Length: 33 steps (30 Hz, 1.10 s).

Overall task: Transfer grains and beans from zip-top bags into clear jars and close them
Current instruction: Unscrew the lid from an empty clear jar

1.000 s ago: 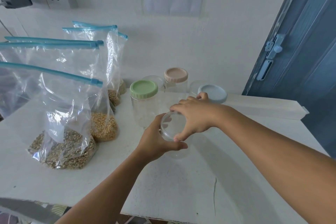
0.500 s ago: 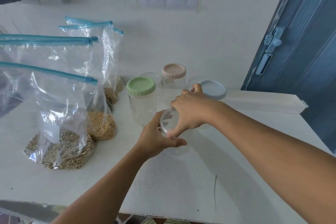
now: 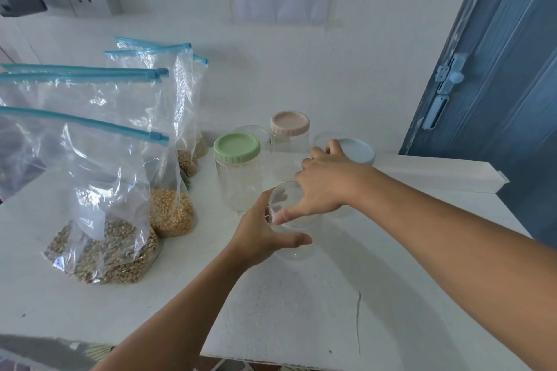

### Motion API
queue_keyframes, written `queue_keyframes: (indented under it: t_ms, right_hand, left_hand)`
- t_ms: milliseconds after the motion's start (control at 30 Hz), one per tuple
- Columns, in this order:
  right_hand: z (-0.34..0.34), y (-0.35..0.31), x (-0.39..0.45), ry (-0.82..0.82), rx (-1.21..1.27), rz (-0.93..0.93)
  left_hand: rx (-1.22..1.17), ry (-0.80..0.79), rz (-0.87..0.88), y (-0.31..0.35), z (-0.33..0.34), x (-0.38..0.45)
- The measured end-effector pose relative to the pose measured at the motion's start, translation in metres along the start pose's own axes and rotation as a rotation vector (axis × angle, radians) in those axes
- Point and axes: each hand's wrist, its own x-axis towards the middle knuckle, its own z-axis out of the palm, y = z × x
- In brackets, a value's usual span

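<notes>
Clear jar (image 3: pixel 294 238) half behind hands

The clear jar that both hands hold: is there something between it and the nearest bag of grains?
Nothing visible stands between them. The clear jar, gripped by the left hand and right hand, has only bare table toward the bag of yellow grains. The green-lidded jar stands behind that path.
</notes>
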Motion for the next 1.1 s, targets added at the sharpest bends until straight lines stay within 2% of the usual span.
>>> queue_keyframes:
  t_ms: [100, 267, 367, 500, 633, 733, 833, 933, 1100]
  right_hand:
    - [0.002, -0.005, 0.000, 0.027, -0.010, 0.015]
    - [-0.005, 0.000, 0.003, 0.003, -0.010, -0.127]
    - [-0.007, 0.007, 0.000, -0.058, 0.062, -0.084]
    - [-0.004, 0.001, -0.006, -0.003, 0.013, 0.031]
    - [-0.003, -0.004, -0.004, 0.008, 0.015, -0.027]
    - [-0.010, 0.002, -0.001, -0.053, 0.033, -0.109]
    - [-0.011, 0.001, -0.002, -0.058, 0.071, -0.029]
    - [-0.005, -0.005, -0.004, -0.019, -0.001, 0.032]
    - [-0.009, -0.001, -0.002, -0.070, 0.037, -0.079]
  left_hand:
    - [-0.007, -0.005, -0.005, 0.000, -0.001, 0.000]
    - [-0.005, -0.023, 0.008, 0.001, -0.002, 0.001]
    - [-0.012, -0.019, 0.004, 0.000, -0.001, 0.001]
    - [-0.014, -0.019, -0.011, -0.001, -0.001, 0.001]
    - [-0.018, -0.021, 0.002, 0.001, -0.001, 0.001]
    - [-0.015, -0.023, 0.005, 0.001, -0.002, 0.001]
    - [-0.017, -0.024, 0.008, 0.000, -0.002, 0.002]
    - [-0.016, -0.028, 0.011, 0.000, -0.001, 0.001]
    - [-0.013, -0.031, 0.004, 0.001, -0.003, 0.001]
